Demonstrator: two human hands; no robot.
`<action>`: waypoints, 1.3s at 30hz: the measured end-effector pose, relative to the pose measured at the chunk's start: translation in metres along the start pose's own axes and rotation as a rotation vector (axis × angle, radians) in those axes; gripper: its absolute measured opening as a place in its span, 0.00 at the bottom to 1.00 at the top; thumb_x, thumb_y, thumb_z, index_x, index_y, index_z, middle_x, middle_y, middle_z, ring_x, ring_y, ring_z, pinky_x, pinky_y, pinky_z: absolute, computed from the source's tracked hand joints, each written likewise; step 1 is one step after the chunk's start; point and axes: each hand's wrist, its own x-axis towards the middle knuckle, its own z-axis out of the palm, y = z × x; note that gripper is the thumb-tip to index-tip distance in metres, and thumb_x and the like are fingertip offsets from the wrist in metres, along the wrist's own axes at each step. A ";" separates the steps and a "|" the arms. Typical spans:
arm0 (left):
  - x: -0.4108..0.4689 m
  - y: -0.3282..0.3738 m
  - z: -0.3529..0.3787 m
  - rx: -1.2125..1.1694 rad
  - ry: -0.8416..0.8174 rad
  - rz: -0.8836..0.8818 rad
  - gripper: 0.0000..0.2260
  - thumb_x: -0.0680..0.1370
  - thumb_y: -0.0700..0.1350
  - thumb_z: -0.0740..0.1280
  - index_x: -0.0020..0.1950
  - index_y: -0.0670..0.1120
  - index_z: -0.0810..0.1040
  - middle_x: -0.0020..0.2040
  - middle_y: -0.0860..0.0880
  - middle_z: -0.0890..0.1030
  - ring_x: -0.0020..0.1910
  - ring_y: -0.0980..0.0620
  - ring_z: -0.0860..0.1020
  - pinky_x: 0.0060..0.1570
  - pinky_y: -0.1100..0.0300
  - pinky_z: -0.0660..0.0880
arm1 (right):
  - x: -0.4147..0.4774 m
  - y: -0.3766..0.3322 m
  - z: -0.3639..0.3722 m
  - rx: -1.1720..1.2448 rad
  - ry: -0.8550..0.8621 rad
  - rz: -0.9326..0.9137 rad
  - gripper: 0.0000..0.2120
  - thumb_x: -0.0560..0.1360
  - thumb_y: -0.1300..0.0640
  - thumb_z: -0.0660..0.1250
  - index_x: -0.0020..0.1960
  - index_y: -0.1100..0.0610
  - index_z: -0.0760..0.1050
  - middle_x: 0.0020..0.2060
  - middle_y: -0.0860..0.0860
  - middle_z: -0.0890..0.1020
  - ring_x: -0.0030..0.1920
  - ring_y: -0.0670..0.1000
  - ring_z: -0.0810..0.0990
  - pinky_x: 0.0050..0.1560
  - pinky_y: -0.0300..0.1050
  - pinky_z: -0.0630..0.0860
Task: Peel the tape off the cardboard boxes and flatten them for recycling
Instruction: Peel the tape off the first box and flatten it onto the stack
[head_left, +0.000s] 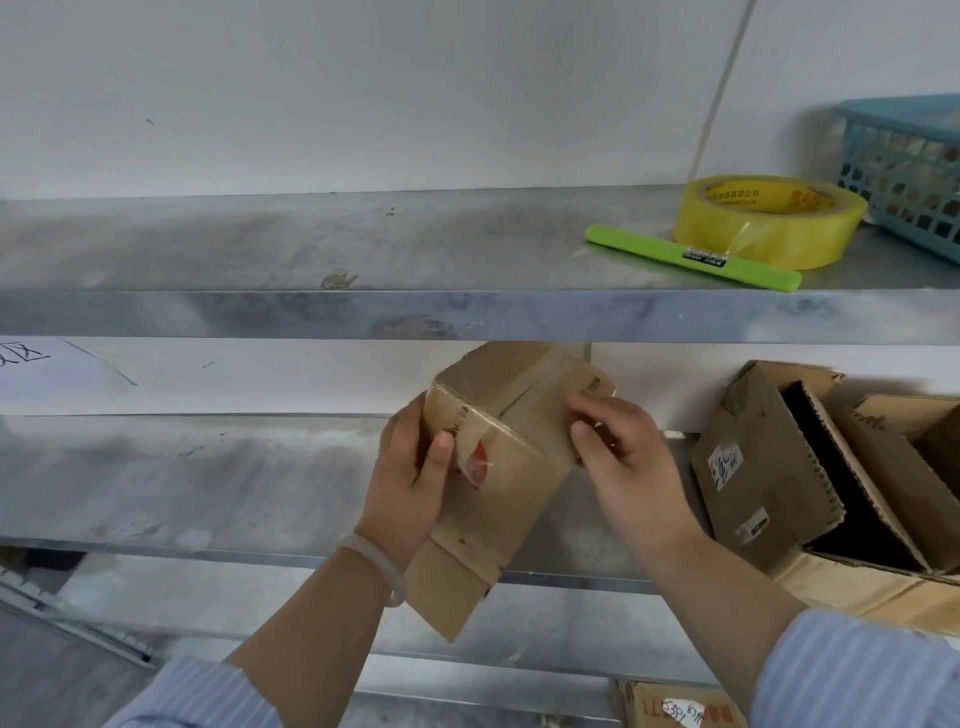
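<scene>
Holding a small brown cardboard box (498, 519) above the lower grey metal shelf (208, 478), the left grip (410, 478) wraps the box's left corner, with its thumb pressed beside a red sticker (478, 462) under clear tape (498, 421). The right grip (623, 457) curls its fingers against the box's right face. Just right of that grip, open brown corrugated cartons (769, 467) stand on the same shelf. Above and beyond both grips, the upper metal shelf (311, 244) carries a green plastic stick (691, 262), a yellow tape roll (769, 223) and a blue plastic basket (909, 171).
</scene>
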 end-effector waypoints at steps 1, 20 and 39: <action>0.000 0.001 0.000 -0.020 0.047 -0.023 0.17 0.82 0.53 0.58 0.70 0.54 0.67 0.63 0.53 0.73 0.63 0.57 0.71 0.66 0.52 0.70 | -0.002 0.000 0.004 -0.021 -0.022 -0.042 0.14 0.77 0.59 0.67 0.57 0.42 0.77 0.58 0.47 0.76 0.56 0.36 0.74 0.58 0.30 0.70; 0.024 0.011 -0.009 -0.383 -0.007 -0.428 0.20 0.82 0.51 0.60 0.73 0.63 0.64 0.56 0.70 0.73 0.51 0.68 0.74 0.42 0.74 0.73 | 0.026 0.007 -0.002 0.018 -0.117 0.266 0.15 0.79 0.49 0.62 0.61 0.32 0.72 0.49 0.30 0.80 0.49 0.32 0.78 0.39 0.25 0.72; 0.027 0.001 0.008 -0.490 -0.234 -0.526 0.22 0.77 0.66 0.57 0.65 0.59 0.77 0.60 0.52 0.82 0.61 0.51 0.79 0.65 0.46 0.71 | 0.050 0.034 -0.020 0.253 -0.155 0.595 0.13 0.80 0.45 0.60 0.62 0.40 0.76 0.53 0.45 0.84 0.56 0.50 0.81 0.64 0.54 0.73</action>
